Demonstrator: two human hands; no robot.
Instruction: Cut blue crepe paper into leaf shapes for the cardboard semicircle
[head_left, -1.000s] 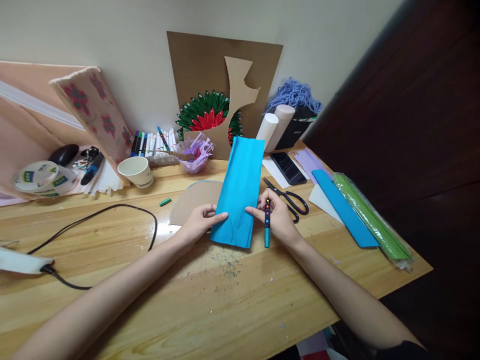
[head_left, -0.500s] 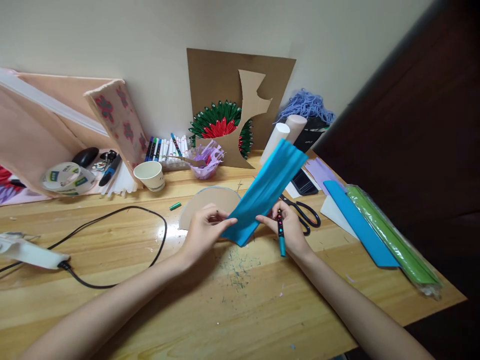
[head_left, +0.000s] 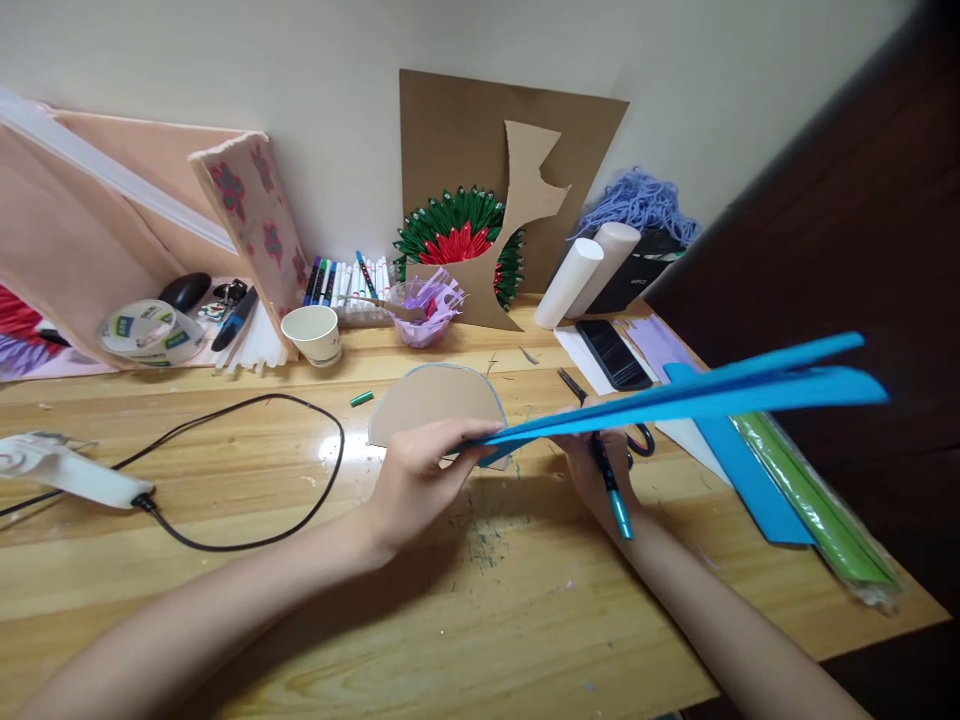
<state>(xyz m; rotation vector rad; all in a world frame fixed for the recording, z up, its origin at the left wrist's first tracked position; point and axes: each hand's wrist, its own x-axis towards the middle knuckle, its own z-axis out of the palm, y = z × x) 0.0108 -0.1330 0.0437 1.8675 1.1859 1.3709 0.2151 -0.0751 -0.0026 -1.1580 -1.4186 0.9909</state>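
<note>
A folded strip of blue crepe paper stretches to the right, seen nearly edge-on, its layers parted at the far end. My left hand pinches its near end between thumb and fingers. Under the strip, my right hand is closed around a dark marker with a teal end pointing down; the paper hides part of its fingers. Black-handled scissors lie just beyond that hand. Behind my left hand rests a rounded piece of cardboard with a blue line along its edge.
On the left lie a white glue gun and its black cord. A paper cup, a bowl of purple shreds and several markers stand behind. At right are a phone, more blue paper and a green packet.
The blue strip has swung down to the right, from upright and broad-side to nearly level and edge-on. My right hand has moved slightly right, under it, still with the marker.
</note>
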